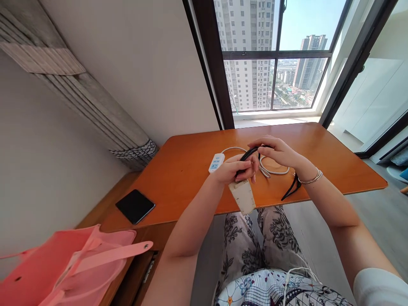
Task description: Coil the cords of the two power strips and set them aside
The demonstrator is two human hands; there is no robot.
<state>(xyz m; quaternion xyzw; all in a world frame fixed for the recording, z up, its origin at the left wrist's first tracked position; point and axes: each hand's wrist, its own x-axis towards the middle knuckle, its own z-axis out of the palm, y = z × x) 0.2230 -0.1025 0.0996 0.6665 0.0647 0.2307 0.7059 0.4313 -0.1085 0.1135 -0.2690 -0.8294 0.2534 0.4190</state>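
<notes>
Above the front part of the table, my left hand point(237, 169) is closed around a looped black cable point(249, 153). A worn off-white block point(243, 196), seemingly a power strip, hangs below its fingers over the table edge; how it joins the cable is hidden. My right hand point(276, 152) has its fingers bent over the top of the same cable loop. Below the right wrist, a loose black length of cable point(291, 188) drops onto the table. Just behind the left hand lies a small white power strip point(216, 162) with blue sockets, its white cord point(276, 172) looping behind both hands.
The orange-brown table point(188, 170) has rounded corners. A black phone point(135, 206) lies at its left. A pink bag point(79, 263) sits at the lower left, beside an open drawer space point(143, 276). A window point(277, 55) stands beyond the table.
</notes>
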